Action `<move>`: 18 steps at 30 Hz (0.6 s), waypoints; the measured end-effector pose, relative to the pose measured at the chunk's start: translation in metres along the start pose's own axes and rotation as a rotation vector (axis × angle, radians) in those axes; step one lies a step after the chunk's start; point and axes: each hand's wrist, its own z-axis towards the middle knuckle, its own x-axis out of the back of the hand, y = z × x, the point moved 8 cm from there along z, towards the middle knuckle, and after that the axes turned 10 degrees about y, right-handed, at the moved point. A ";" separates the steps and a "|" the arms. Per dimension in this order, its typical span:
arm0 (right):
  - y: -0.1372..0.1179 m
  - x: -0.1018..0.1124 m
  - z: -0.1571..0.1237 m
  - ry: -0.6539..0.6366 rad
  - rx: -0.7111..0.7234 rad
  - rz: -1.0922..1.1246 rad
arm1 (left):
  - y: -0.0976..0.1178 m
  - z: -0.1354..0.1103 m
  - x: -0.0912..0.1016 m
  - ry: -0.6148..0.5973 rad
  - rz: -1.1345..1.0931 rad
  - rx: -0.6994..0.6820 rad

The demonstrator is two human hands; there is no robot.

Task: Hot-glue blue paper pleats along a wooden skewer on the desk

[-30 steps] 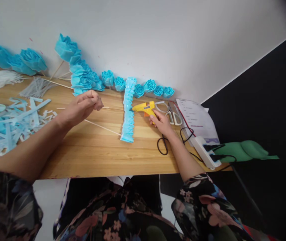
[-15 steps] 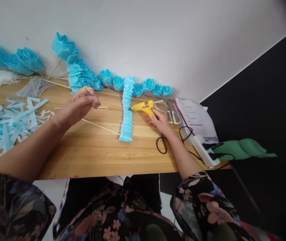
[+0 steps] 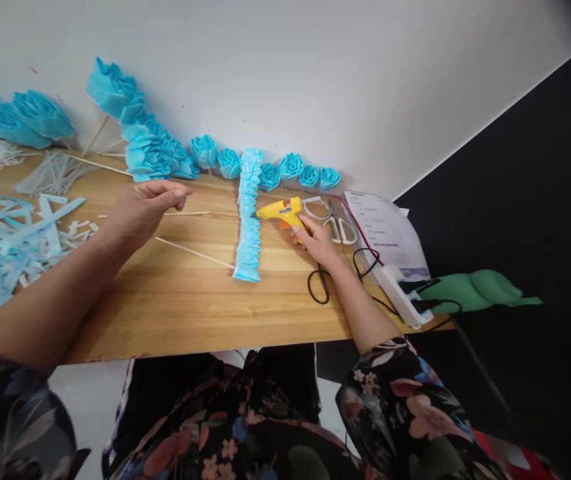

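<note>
My right hand (image 3: pixel 318 241) is wrapped round the handle of a yellow hot glue gun (image 3: pixel 281 211). The gun's nozzle points left, at the edge of a light-blue pleated strip (image 3: pixel 249 220) that lies lengthwise on the table. A thin wooden stick (image 3: pixel 193 251) runs left from the strip's near end. Left of the strip, my left hand (image 3: pixel 158 200) hovers above the table with its fingers stretched forward, and nothing shows in it. Another stick (image 3: pixel 190 213) lies just beyond it, partly hidden by the hand.
Blue paper-like flowers (image 3: pixel 145 150) line the wall at the back. Loose light-blue strips (image 3: pixel 15 247) are heaped on the left. Scissors (image 3: pixel 339 230), a printed sheet (image 3: pixel 385 223) and a white power strip (image 3: pixel 405 297) lie on the right, with a black cord (image 3: pixel 319 287) near my right wrist.
My left hand has lowered slightly, moved left and uncurled its fingers. The glue gun stays beside the strip; the whole view has shifted a little.
</note>
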 end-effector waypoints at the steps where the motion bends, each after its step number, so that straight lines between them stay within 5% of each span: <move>1: 0.000 0.000 0.000 0.006 -0.016 0.017 | 0.000 0.000 0.001 0.007 0.011 0.005; 11: -0.015 0.010 -0.003 0.028 -0.103 0.227 | 0.015 -0.006 -0.006 -0.040 0.155 -0.059; 18: -0.029 0.009 -0.008 -0.057 -0.017 0.237 | 0.016 -0.009 -0.010 -0.095 0.260 -0.091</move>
